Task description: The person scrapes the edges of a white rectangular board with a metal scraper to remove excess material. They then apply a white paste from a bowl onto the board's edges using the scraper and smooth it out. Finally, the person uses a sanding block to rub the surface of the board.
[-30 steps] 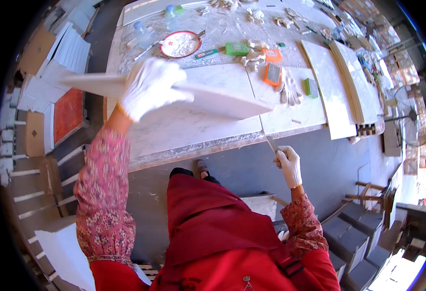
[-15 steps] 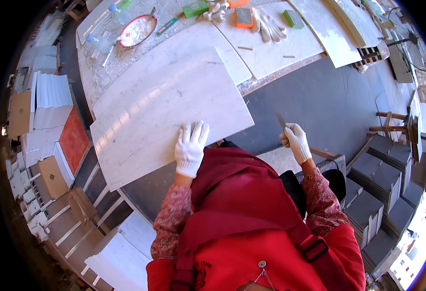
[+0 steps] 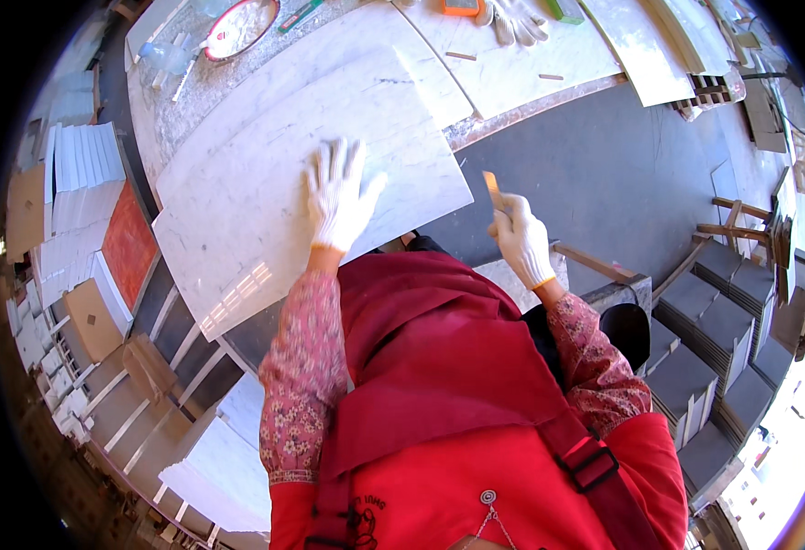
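Note:
A glossy white marble slab (image 3: pixel 256 202) with faint grey veins lies in front of me, its near edge jutting over the table's side. My left hand (image 3: pixel 340 197), in a white knitted glove, rests on it with fingers spread. To the right of the slab, my right hand (image 3: pixel 521 240), gloved alike, grips a small flat blade (image 3: pixel 491 188) that points up and away. The blade catches a yellowish light and does not touch the slab. What part of it lies inside the fist is hidden.
On the table behind are a red-rimmed bowl of white paste (image 3: pixel 242 29), a plastic bottle (image 3: pixel 166 58), an orange block (image 3: pixel 463 6) and spare gloves (image 3: pixel 516 23). Stacked grey tiles (image 3: pixel 705 312) stand at right. White slabs (image 3: pixel 86 160) and cardboard (image 3: pixel 93 319) are at left.
My left hand has slid farther up the slab and its fingers have spread. My right hand has moved left, toward the slab's corner, with the blade. The view has shifted nearer.

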